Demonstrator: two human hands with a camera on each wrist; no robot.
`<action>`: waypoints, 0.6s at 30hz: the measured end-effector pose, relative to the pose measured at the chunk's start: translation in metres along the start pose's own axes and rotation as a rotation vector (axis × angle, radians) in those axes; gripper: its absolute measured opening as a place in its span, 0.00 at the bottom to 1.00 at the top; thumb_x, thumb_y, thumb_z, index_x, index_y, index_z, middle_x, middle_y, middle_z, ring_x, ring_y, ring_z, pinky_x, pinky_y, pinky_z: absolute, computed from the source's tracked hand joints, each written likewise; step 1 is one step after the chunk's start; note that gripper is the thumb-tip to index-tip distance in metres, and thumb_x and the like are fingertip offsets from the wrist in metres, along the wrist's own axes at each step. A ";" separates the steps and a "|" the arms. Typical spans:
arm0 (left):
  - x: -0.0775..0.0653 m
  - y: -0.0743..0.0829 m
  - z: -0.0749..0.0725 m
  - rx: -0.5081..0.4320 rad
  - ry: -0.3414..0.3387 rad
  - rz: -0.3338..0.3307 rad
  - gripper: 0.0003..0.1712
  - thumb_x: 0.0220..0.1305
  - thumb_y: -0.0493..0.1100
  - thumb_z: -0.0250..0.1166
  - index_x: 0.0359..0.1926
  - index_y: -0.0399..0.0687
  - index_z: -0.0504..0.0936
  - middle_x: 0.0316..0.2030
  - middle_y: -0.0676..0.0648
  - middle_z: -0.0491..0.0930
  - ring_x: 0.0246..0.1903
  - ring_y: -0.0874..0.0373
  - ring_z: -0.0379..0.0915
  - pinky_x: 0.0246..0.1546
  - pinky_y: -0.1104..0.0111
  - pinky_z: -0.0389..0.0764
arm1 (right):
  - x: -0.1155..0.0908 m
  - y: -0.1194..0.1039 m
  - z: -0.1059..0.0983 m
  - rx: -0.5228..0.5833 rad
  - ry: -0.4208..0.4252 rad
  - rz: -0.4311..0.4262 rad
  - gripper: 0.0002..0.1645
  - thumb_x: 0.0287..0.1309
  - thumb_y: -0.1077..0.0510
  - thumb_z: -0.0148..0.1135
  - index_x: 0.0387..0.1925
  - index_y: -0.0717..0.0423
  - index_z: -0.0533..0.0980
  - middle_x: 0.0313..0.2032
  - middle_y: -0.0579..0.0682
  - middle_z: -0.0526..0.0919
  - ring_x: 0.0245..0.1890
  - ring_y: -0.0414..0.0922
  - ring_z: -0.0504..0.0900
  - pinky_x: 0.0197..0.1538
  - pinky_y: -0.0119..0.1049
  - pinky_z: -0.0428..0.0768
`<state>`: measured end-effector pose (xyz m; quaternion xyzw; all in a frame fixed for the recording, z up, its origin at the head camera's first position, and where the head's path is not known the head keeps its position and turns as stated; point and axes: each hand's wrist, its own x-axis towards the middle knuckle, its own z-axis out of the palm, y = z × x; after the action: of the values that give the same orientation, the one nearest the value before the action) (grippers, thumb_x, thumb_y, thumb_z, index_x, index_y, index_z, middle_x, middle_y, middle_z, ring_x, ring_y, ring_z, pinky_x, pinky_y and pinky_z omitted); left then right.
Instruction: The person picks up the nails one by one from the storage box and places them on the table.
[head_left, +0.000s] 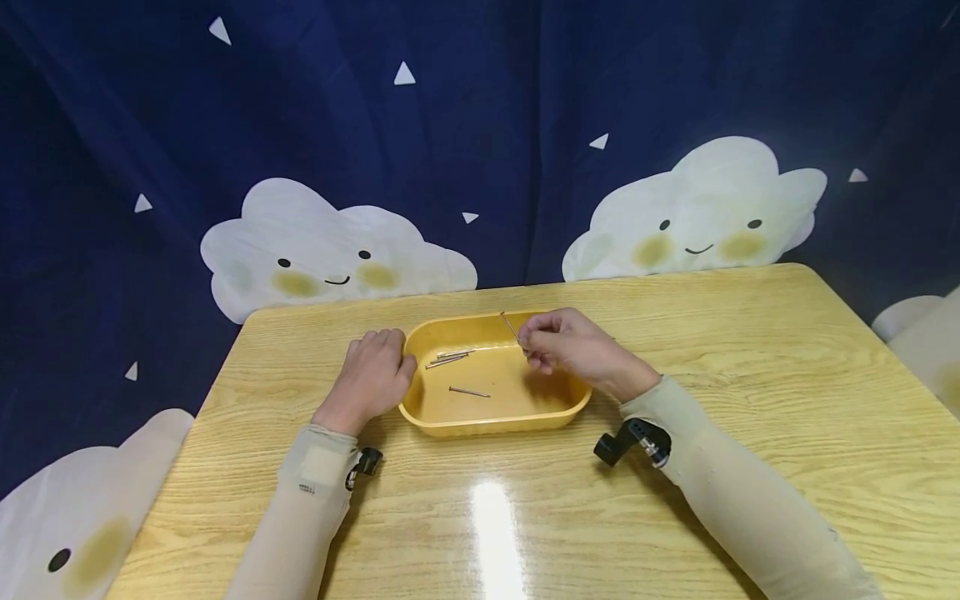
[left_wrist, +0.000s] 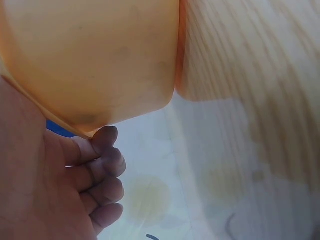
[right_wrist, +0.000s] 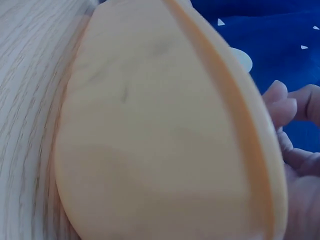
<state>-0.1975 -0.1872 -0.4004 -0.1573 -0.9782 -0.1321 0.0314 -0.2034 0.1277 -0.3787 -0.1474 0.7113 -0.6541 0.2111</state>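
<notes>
A shallow yellow plastic tray [head_left: 487, 429] with rounded ends stands on the wooden table. At its left end my left hand [head_left: 372, 372] grips the rim, thumb on the inner side; the left wrist view shows the bent fingers [left_wrist: 107, 172] by the tray's outer wall [left_wrist: 100, 60]. Over the tray's right part, my right hand [head_left: 570, 343] pinches a thin metal nail [head_left: 509, 324] between thumb and fingertips, its head pointing up and left. Several nails [head_left: 448, 359] lie together at the tray's left, and a single nail [head_left: 469, 392] lies nearer the front. In the right wrist view the tray wall [right_wrist: 150, 125] hides the held nail.
The wood-grain table [head_left: 420, 517] extends around the tray, with a bright light reflection in front. Behind it hangs a dark blue curtain [head_left: 487, 150] with white clouds and small triangles. A small black wrist camera [head_left: 622, 442] sits at the right sleeve.
</notes>
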 end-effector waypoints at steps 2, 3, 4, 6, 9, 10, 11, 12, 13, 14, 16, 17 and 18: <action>0.000 0.000 0.000 0.000 0.001 0.001 0.13 0.75 0.46 0.47 0.36 0.45 0.71 0.28 0.47 0.69 0.33 0.49 0.63 0.39 0.62 0.59 | -0.001 0.001 -0.003 0.033 -0.001 0.007 0.07 0.68 0.65 0.50 0.36 0.64 0.74 0.26 0.46 0.76 0.24 0.38 0.74 0.29 0.27 0.74; 0.000 0.000 0.000 0.000 0.000 0.000 0.13 0.75 0.46 0.47 0.36 0.45 0.71 0.28 0.46 0.68 0.33 0.49 0.62 0.39 0.62 0.59 | -0.001 0.001 -0.004 0.050 0.005 0.017 0.07 0.67 0.65 0.50 0.37 0.64 0.74 0.26 0.45 0.77 0.25 0.37 0.74 0.30 0.26 0.74; 0.000 0.000 0.000 0.002 0.000 0.001 0.13 0.75 0.46 0.46 0.36 0.45 0.71 0.28 0.46 0.68 0.33 0.49 0.62 0.39 0.62 0.59 | -0.001 0.001 -0.006 0.066 0.012 0.024 0.06 0.67 0.65 0.50 0.37 0.64 0.74 0.27 0.45 0.77 0.25 0.37 0.75 0.30 0.26 0.74; 0.000 0.000 0.000 0.005 -0.001 0.002 0.13 0.75 0.47 0.46 0.36 0.45 0.71 0.28 0.46 0.68 0.33 0.49 0.62 0.39 0.62 0.58 | -0.002 0.000 -0.008 0.098 0.022 0.033 0.06 0.67 0.66 0.50 0.39 0.64 0.74 0.28 0.45 0.77 0.26 0.37 0.76 0.30 0.25 0.75; 0.001 0.000 0.001 0.004 -0.006 -0.004 0.13 0.76 0.47 0.46 0.37 0.45 0.71 0.29 0.46 0.69 0.34 0.49 0.63 0.39 0.62 0.58 | -0.004 -0.001 -0.010 0.140 0.032 0.033 0.07 0.68 0.66 0.49 0.40 0.66 0.74 0.29 0.45 0.78 0.27 0.38 0.77 0.31 0.25 0.75; 0.001 0.000 0.001 0.005 -0.008 -0.006 0.13 0.76 0.47 0.46 0.37 0.45 0.71 0.29 0.47 0.69 0.34 0.49 0.63 0.39 0.62 0.58 | -0.004 -0.002 -0.011 0.150 0.034 0.030 0.07 0.69 0.66 0.49 0.40 0.66 0.74 0.30 0.45 0.78 0.27 0.38 0.77 0.31 0.25 0.75; 0.001 0.000 0.001 0.004 -0.009 -0.007 0.13 0.76 0.47 0.46 0.37 0.45 0.71 0.29 0.47 0.69 0.34 0.49 0.63 0.39 0.62 0.58 | -0.005 -0.003 -0.012 0.157 0.032 0.025 0.08 0.70 0.66 0.48 0.40 0.66 0.74 0.30 0.45 0.78 0.27 0.38 0.77 0.31 0.25 0.75; 0.001 0.000 0.001 0.001 -0.008 -0.007 0.13 0.75 0.47 0.47 0.37 0.45 0.71 0.29 0.47 0.69 0.34 0.49 0.63 0.39 0.62 0.59 | -0.005 -0.003 -0.013 0.166 0.034 0.019 0.08 0.70 0.66 0.48 0.40 0.66 0.74 0.30 0.45 0.78 0.27 0.38 0.77 0.31 0.25 0.75; 0.001 0.000 0.001 -0.001 -0.007 -0.008 0.13 0.75 0.47 0.47 0.37 0.45 0.71 0.29 0.47 0.69 0.34 0.49 0.63 0.40 0.62 0.59 | -0.006 -0.004 -0.014 0.174 0.036 0.011 0.08 0.70 0.66 0.49 0.40 0.66 0.74 0.30 0.45 0.79 0.27 0.38 0.77 0.31 0.25 0.75; 0.001 0.000 0.001 -0.003 -0.005 -0.006 0.13 0.75 0.47 0.47 0.36 0.45 0.71 0.29 0.47 0.69 0.34 0.49 0.63 0.40 0.61 0.59 | -0.007 -0.005 -0.015 0.180 0.040 0.005 0.08 0.70 0.66 0.49 0.40 0.66 0.75 0.30 0.45 0.79 0.27 0.38 0.77 0.30 0.25 0.75; 0.000 0.000 0.001 -0.007 -0.001 -0.004 0.12 0.75 0.46 0.48 0.36 0.45 0.71 0.28 0.47 0.69 0.34 0.49 0.63 0.40 0.61 0.59 | -0.008 -0.005 -0.017 0.188 0.046 -0.008 0.08 0.70 0.66 0.49 0.40 0.65 0.75 0.30 0.45 0.78 0.27 0.38 0.76 0.30 0.24 0.75; 0.000 0.000 0.001 -0.010 0.000 -0.003 0.12 0.75 0.46 0.48 0.35 0.45 0.71 0.28 0.47 0.69 0.34 0.49 0.64 0.40 0.61 0.59 | -0.009 -0.006 -0.018 0.192 0.049 -0.013 0.08 0.70 0.66 0.49 0.40 0.66 0.75 0.30 0.45 0.78 0.27 0.38 0.77 0.30 0.24 0.75; 0.000 0.000 0.001 -0.011 0.001 -0.003 0.12 0.75 0.46 0.48 0.35 0.45 0.71 0.28 0.47 0.69 0.33 0.49 0.63 0.40 0.61 0.59 | -0.009 -0.006 -0.019 0.198 0.054 -0.018 0.08 0.70 0.66 0.50 0.40 0.66 0.75 0.30 0.45 0.79 0.27 0.38 0.77 0.30 0.24 0.75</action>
<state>-0.1976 -0.1873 -0.4012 -0.1561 -0.9776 -0.1376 0.0311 -0.2054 0.1484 -0.3710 -0.1144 0.6473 -0.7267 0.1993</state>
